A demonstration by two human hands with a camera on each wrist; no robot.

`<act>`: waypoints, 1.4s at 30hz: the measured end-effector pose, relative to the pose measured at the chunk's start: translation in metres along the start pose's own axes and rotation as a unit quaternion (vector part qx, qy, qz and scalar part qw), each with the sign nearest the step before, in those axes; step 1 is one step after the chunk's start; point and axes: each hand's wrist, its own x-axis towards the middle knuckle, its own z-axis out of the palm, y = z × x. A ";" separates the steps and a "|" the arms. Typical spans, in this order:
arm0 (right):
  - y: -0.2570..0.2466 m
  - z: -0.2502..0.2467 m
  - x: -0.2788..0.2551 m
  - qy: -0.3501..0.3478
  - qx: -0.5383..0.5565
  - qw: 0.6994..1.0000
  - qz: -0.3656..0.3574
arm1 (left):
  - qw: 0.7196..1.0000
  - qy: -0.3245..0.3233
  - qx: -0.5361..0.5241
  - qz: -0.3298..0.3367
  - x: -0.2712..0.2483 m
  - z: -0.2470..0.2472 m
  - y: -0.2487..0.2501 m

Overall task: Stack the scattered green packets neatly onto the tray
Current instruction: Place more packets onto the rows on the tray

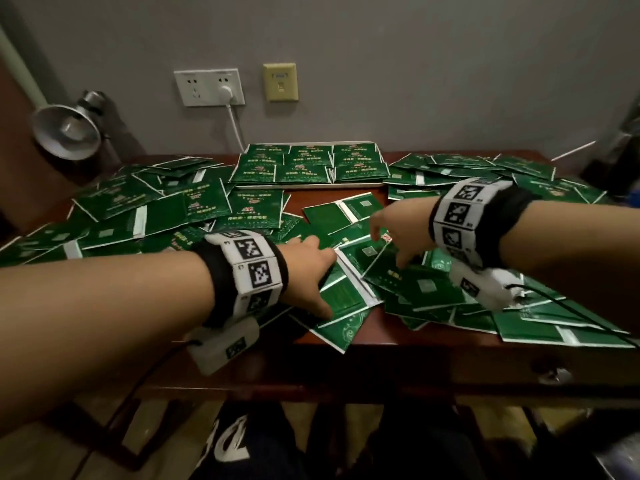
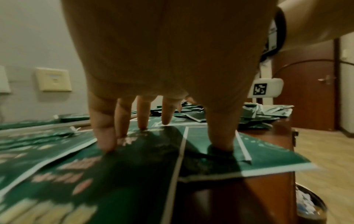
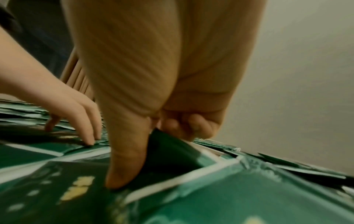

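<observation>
Several green packets (image 1: 145,209) lie scattered all over the dark wooden table. At the back centre a white tray (image 1: 360,184) holds packets laid in neat rows (image 1: 304,164). My left hand (image 1: 322,271) (image 2: 162,133) presses down on a packet (image 1: 343,296) near the front edge, with straight, spread fingers (image 2: 105,136) and the thumb touching it. Just to its right, my right hand (image 1: 391,247) (image 3: 153,151) pinches the raised edge of another green packet (image 1: 367,252) (image 3: 172,151) between thumb and curled fingers. The left hand (image 3: 80,121) also shows in the right wrist view.
A metal clamp lamp (image 1: 65,129) stands at the back left. Wall sockets (image 1: 209,87) with a plugged white cord (image 1: 235,126) sit behind the tray. Packets overhang the table's front edge (image 1: 381,348). A bin (image 2: 306,204) stands on the floor beside the table.
</observation>
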 end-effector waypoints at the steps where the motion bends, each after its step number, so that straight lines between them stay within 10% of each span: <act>1: 0.003 0.000 0.000 0.023 0.008 1.000 0.000 | 1.000 0.009 -0.014 -0.005 -0.001 0.001 -0.002; 13: 0.014 -0.005 0.004 -0.072 -0.082 0.994 -0.025 | 0.995 0.063 0.002 -0.081 -0.001 0.019 -0.014; 29: 0.022 0.007 0.014 -0.008 -0.027 0.999 -0.025 | 0.984 0.151 -0.032 -0.089 0.003 -0.001 -0.009; 32: 0.021 -0.008 0.015 0.099 0.070 0.993 -0.001 | 0.937 0.274 -0.199 -0.090 -0.002 -0.024 -0.023; 37: 0.023 -0.039 0.025 0.185 0.284 0.939 0.057 | 0.721 0.395 -0.554 -0.133 -0.005 -0.044 -0.064; 42: 0.014 -0.035 0.031 0.157 0.367 0.915 0.065 | 0.705 0.384 -0.537 -0.259 0.000 -0.016 -0.109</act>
